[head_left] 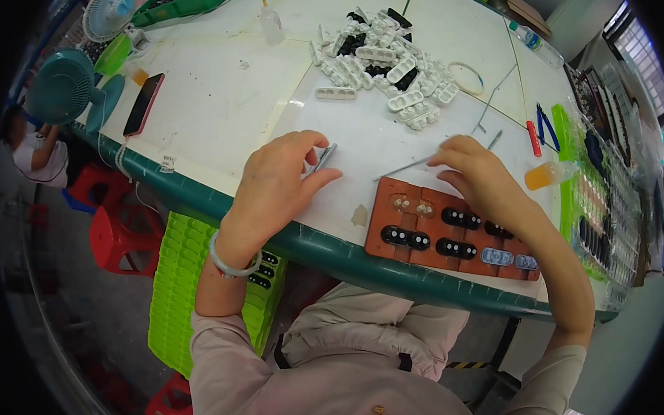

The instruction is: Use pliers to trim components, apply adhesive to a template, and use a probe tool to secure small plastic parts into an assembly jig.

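My left hand [271,179], with a pale bangle on its wrist, curls thumb and forefinger about a short silver metal tool [321,158], perhaps tweezers. My right hand [481,177] is closed around a thin metal rod [402,168], whose tip points left over the white table. Just below the right hand lies a red-brown block [431,228] with shaped hollows. Several black pieces with small white dots [459,248] sit in it, alongside clear bluish pieces [497,256] at its lower right. A hollow at its upper left holds small pale bits. The right hand hides part of the block.
Farther off lies a heap of white and black moulded pieces [376,54]. A phone [144,104], a fan [63,87] and a dropper bottle [271,23] are at left. Pliers [546,127] and an orange-filled bottle [546,175] lie right. Green trays [185,286] stand below the table edge.
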A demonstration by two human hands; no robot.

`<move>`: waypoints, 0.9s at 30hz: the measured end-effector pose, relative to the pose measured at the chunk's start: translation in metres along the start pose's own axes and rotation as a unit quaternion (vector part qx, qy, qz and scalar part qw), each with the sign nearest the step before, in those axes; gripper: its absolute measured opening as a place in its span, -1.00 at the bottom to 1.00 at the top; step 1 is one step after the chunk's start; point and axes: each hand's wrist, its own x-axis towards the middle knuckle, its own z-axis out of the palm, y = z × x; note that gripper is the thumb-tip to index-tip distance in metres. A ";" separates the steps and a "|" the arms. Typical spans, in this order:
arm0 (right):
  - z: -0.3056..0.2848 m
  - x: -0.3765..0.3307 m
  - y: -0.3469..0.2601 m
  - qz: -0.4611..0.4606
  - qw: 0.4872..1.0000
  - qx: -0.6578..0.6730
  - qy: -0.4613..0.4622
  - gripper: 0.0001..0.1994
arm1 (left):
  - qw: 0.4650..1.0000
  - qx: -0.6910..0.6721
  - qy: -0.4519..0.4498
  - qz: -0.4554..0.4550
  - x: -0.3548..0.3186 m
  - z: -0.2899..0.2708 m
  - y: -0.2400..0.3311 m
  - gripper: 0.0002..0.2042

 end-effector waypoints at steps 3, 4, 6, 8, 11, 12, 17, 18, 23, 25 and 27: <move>0.012 0.031 0.008 -0.042 0.997 0.031 -0.051 -0.83 | 1.000 0.009 0.009 -0.018 -0.018 -0.013 -0.004 -0.70; 0.015 0.038 0.009 -0.033 0.995 0.021 -0.095 -0.84 | 0.999 -0.014 0.004 -0.036 -0.025 -0.016 -0.006 -0.69; 0.021 0.049 0.013 -0.025 0.989 0.012 -0.142 -0.86 | 0.995 -0.050 -0.017 -0.080 -0.033 -0.018 -0.007 -0.68; 0.025 0.056 0.021 -0.050 0.985 0.015 -0.163 -0.90 | 0.996 -0.070 -0.012 -0.053 -0.030 -0.014 -0.008 -0.67; 0.017 0.063 0.012 0.047 0.982 0.099 -0.156 -0.92 | 0.995 -0.104 0.001 0.002 -0.007 0.006 -0.011 -0.64; 0.013 0.066 0.011 0.052 0.982 0.097 -0.154 -0.92 | 0.992 -0.120 0.000 0.033 0.005 0.015 -0.008 -0.62; 0.009 0.069 0.010 0.026 0.977 0.192 -0.090 -0.86 | 0.953 -0.260 -0.155 -0.027 0.057 0.036 0.002 -0.79; 0.010 0.068 0.015 0.011 0.980 0.182 -0.078 -0.85 | 0.956 -0.263 -0.127 -0.017 0.059 0.035 0.001 -0.85; 0.013 0.050 0.040 0.046 0.973 0.217 -0.064 -0.81 | 0.936 -0.337 -0.071 -0.070 0.064 0.029 -0.010 -0.82; 0.016 0.049 0.042 0.039 0.969 0.240 -0.041 -0.80 | 0.924 -0.369 -0.055 -0.081 0.067 0.036 -0.007 -0.82; 0.014 0.050 0.042 0.038 0.971 0.232 -0.036 -0.79 | 0.903 -0.413 -0.068 -0.097 0.075 0.050 0.005 -0.79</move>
